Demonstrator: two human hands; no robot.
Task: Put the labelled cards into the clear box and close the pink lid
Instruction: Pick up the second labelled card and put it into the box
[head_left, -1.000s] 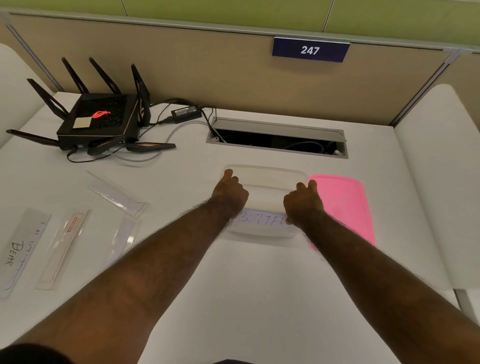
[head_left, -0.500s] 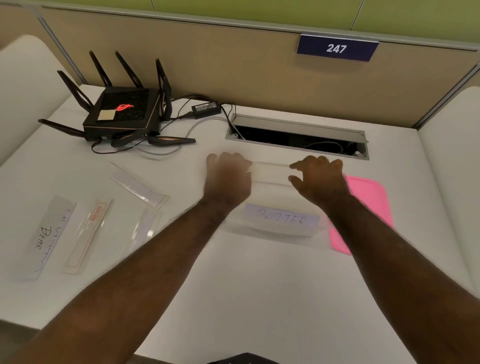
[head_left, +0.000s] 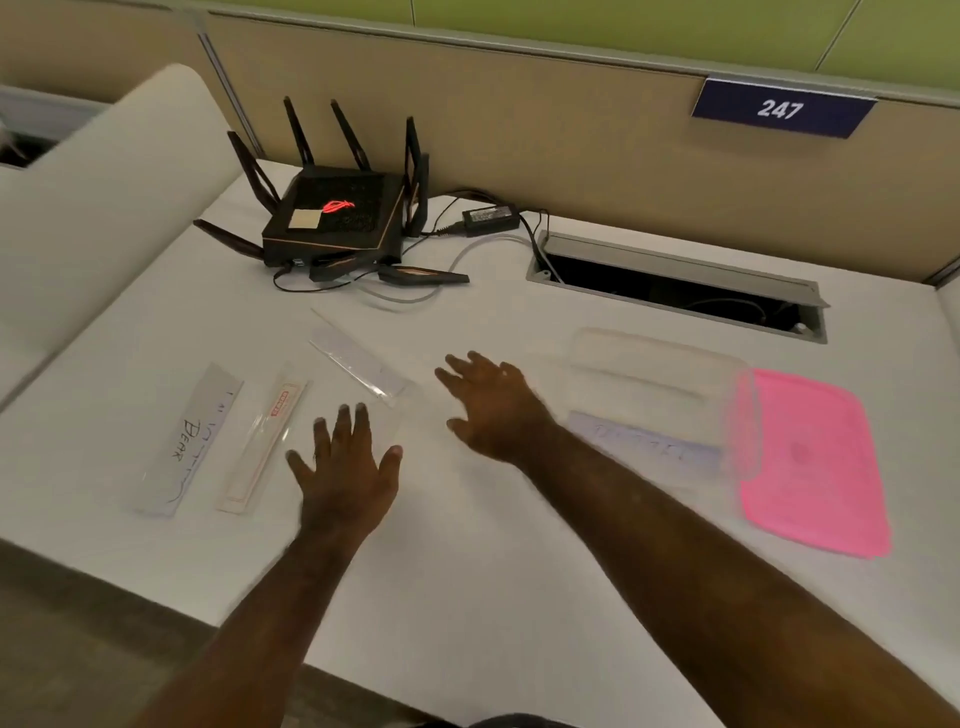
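Note:
The clear box (head_left: 660, 364) stands on the white desk with one labelled card (head_left: 644, 449) inside it. The pink lid (head_left: 815, 462) lies flat just right of the box. Several labelled cards lie to the left: one reading "BEAR" (head_left: 189, 441), one with a red label (head_left: 265, 447), a clear one (head_left: 358, 361) further back, and another partly under my left hand. My left hand (head_left: 348, 467) hovers open, fingers spread, over that card. My right hand (head_left: 493, 405) is open too, between the cards and the box, holding nothing.
A black router (head_left: 337, 218) with antennas and its power brick (head_left: 491, 215) sit at the back left with trailing cables. An open cable tray (head_left: 675, 286) is cut into the desk behind the box. A beige partition rises at the back; the desk's front edge is near.
Both hands have left the box and swung left toward the loose cards. The camera view has turned left as well, so the box and lid now sit at the right.

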